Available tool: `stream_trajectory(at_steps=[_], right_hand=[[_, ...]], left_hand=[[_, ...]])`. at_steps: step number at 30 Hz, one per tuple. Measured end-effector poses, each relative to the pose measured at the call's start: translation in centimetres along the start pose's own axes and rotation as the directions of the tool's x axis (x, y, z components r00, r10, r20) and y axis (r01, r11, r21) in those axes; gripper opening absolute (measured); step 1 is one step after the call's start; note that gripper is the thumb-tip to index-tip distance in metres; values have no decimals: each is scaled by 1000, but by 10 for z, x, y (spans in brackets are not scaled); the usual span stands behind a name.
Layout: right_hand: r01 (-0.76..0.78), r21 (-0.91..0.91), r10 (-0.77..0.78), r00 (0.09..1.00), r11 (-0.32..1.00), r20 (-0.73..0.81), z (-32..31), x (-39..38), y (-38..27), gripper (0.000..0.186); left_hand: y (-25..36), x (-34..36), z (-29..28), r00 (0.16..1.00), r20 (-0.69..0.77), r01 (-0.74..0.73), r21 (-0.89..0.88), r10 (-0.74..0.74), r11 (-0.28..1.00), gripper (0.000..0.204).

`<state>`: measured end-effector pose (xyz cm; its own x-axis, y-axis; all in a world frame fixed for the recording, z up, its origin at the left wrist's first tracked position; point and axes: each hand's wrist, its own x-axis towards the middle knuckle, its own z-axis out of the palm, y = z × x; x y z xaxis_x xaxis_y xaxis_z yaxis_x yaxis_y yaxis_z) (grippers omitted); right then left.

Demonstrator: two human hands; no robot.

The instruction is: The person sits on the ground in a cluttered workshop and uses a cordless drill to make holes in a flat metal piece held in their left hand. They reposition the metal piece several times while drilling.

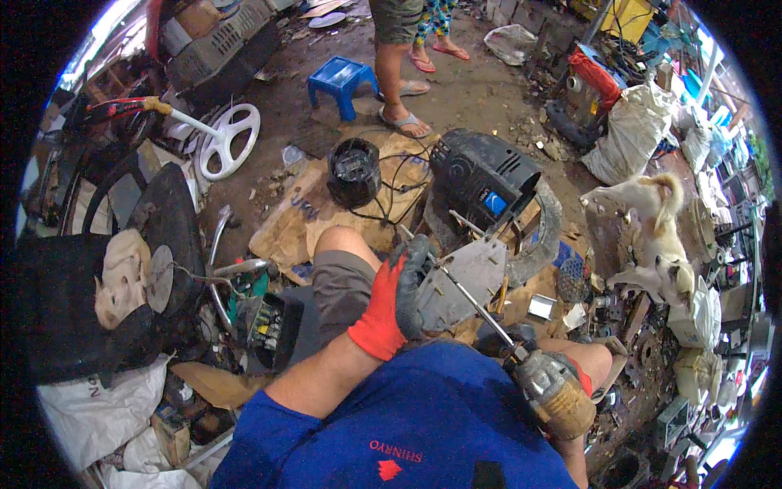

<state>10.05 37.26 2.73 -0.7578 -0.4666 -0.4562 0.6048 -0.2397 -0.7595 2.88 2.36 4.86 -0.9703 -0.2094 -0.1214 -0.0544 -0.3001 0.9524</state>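
My left hand (393, 303), in a red and black work glove, is closed on the edge of a flat grey metal plate (471, 281) with short posts on it. A worn power driver (554, 393) lies at my right side, its long thin bit (476, 301) reaching across the plate toward my left fingers. My right hand is mostly hidden behind the driver; a strip of its red glove (583, 376) shows by the tool, and it appears to hold it. Beyond the plate sits a black plastic machine housing (487, 175). Left of that stands a round black part (354, 171) with a cable.
Flattened cardboard (285, 224) covers the ground ahead. A blue stool (340, 81) and a standing person's legs (391, 73) are beyond, with another person behind. One dog (658, 236) stands at right; another (122, 277) lies curled on a black seat. Scrap surrounds me.
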Motion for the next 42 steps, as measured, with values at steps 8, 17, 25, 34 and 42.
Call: stream_trajectory(at_steps=[8, 17, 25, 34, 42], right_hand=[[-194, 458, 216, 976, 868, 3, 19, -2, -23, 45], [-27, 6, 27, 1000, 1000, 11, 4, 11, -21, 43], [189, -711, -53, 976, 677, 209, 17, 34, -60, 38], [360, -933, -166, 920, -11, 356, 59, 14, -75, 41], [136, -726, -111, 990, 674, 83, 24, 15, -51, 51]], left_hand=[[1, -3, 4, 998, 58, 44, -87, -39, 995, 18], [-16, 3, -12, 943, -83, -252, 457, 323, 853, 24], [-12, 7, -2, 962, -235, -117, 101, 138, 988, 24], [-18, 13, 0, 956, -268, -105, 82, 123, 991, 20], [-13, 17, 1, 947, -150, -273, 84, 283, 958, 24]])
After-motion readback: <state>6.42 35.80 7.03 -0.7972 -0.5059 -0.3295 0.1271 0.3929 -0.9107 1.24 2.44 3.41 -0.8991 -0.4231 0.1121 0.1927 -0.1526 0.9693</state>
